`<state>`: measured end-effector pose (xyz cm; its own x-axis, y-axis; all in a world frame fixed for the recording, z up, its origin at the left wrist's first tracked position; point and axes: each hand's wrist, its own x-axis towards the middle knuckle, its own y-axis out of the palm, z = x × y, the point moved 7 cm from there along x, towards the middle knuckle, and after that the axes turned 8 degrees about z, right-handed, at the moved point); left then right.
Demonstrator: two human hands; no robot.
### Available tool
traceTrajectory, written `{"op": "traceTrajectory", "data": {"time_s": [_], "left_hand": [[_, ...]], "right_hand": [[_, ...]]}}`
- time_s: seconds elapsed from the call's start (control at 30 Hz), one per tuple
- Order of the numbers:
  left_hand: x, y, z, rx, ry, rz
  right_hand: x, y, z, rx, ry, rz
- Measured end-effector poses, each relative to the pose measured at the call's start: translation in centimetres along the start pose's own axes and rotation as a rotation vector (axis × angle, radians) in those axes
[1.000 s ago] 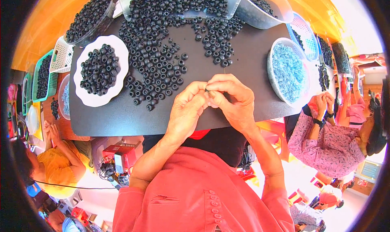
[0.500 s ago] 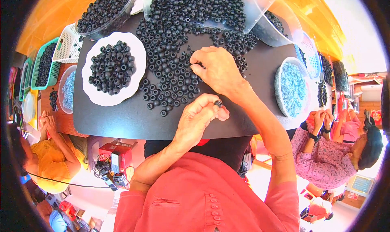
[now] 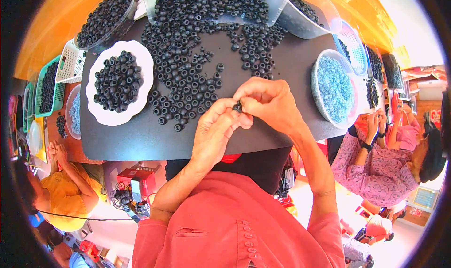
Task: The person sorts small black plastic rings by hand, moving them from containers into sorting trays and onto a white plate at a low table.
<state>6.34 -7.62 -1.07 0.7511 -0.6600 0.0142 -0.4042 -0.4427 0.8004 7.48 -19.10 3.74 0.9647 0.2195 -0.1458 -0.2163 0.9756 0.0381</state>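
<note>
Pinched between the thumb and fingers of my left hand [image 3: 212, 135] is a small black round hollow piece [image 3: 237, 108], above the table's near edge. My right hand [image 3: 275, 104] meets it from the right, thumb and forefinger closed together at the piece. Anything small inside that right pinch is hidden by the fingers. Beyond my hands, a loose heap of the same black pieces [image 3: 183, 87] spreads over the dark table [image 3: 136, 139]. To the left, a white scalloped plate [image 3: 107, 118] holds a mound of them.
A clear bin [image 3: 277, 14] tips more black pieces onto the table's far side. Full tubs stand at far left [image 3: 123, 26] and far right [image 3: 324, 29]. A bowl of small light-blue bits [image 3: 334, 92] sits at right. Seated people work on both sides.
My right hand has come back from the heap to my left hand, its fingertips now at the black piece. The view has shifted slightly.
</note>
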Motion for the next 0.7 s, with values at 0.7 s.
{"op": "traceTrajectory", "data": {"time_s": [0.7], "left_hand": [[0.1,0.4,0.3,0.289,-0.025,-0.041]], "right_hand": [[-3.0,-0.7,-0.6,-0.031,-0.126,-0.105]]}}
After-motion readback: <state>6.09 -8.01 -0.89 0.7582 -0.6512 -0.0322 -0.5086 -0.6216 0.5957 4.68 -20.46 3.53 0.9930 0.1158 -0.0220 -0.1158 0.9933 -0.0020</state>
